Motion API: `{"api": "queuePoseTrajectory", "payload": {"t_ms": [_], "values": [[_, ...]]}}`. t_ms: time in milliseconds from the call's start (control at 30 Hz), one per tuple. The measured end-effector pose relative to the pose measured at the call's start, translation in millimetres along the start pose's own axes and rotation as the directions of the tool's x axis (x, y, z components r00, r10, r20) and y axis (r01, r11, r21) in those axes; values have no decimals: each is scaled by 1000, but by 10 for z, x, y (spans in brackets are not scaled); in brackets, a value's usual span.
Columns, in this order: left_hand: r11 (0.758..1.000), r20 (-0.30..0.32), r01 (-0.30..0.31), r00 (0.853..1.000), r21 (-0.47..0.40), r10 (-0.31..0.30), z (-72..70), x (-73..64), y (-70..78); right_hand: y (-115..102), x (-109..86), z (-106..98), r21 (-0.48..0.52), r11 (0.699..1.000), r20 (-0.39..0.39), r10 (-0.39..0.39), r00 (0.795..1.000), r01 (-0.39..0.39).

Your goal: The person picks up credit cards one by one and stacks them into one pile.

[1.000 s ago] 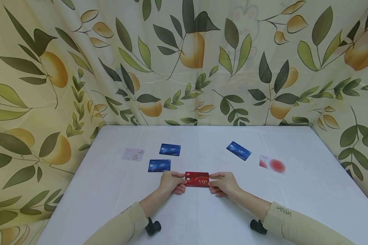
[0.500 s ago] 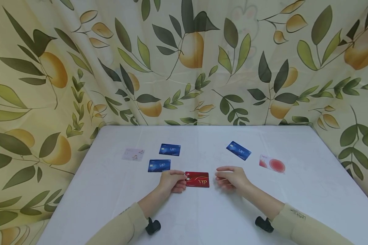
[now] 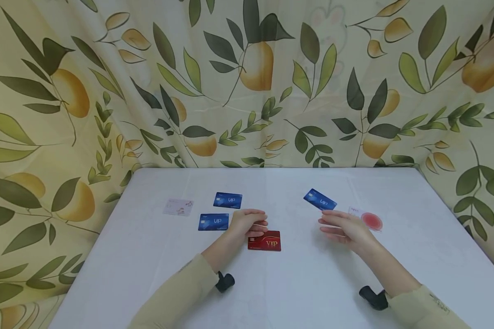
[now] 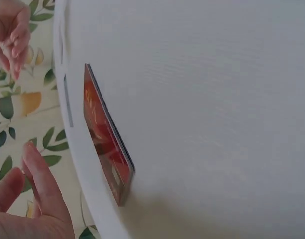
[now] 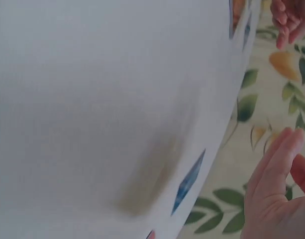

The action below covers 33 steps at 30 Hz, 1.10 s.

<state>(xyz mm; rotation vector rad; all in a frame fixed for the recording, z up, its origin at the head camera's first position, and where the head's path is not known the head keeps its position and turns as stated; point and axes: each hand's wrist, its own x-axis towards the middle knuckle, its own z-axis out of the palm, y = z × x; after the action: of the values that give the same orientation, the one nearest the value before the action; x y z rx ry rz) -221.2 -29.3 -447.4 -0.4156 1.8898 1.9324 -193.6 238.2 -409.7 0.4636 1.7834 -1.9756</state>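
Observation:
A red VIP card (image 3: 265, 241) lies at the middle of the white table; in the left wrist view its edge looks thick, as if cards were stacked. My left hand (image 3: 249, 224) hovers over its upper left corner, fingers loosely bent and holding nothing. Off to the right, my right hand (image 3: 347, 228) is raised above the table with relaxed fingers, also holding nothing. Just beyond its fingertips is a tilted blue VIP card (image 3: 320, 198). A white card with a red circle (image 3: 372, 221) is partly hidden behind this hand.
Left of centre lie two blue cards, an upper blue card (image 3: 228, 200) and a lower blue card (image 3: 213, 222). Farther left is a pale lilac card (image 3: 179, 207). A leaf-and-fruit patterned curtain (image 3: 255, 114) hangs behind the table's far edge.
Both hands have let go of the red card, the right one first. My right hand has moved right and away from me; my left has lifted and shifted forward and right.

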Motion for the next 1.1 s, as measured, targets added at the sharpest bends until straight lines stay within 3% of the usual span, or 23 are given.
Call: {"api": "queuePoseTrajectory", "payload": {"t_ms": [100,233,367,533,767,1033,1100], "values": [[1000,50,1,999,-11,-1,98,62,23,-24,-16,-139,33,999,11,2,1000,-2],[1000,104,7,995,-21,-5,257,138,26,-33,-26,-306,51,999,-40,-3,999,5],[999,121,26,992,-30,-22,422,200,29,-9,-12,-469,51,999,-64,-4,998,7],[996,146,66,988,-67,-56,629,287,63,35,-6,-691,123,992,-49,9,999,-3],[986,209,121,973,-113,-96,890,373,109,105,33,-1024,285,958,3,3,1000,-4],[973,258,167,958,-160,-122,1175,431,109,119,18,-1317,409,909,11,85,996,-82],[971,270,168,956,-169,-119,1257,449,106,126,9,-1381,406,910,16,88,996,-87]]}}
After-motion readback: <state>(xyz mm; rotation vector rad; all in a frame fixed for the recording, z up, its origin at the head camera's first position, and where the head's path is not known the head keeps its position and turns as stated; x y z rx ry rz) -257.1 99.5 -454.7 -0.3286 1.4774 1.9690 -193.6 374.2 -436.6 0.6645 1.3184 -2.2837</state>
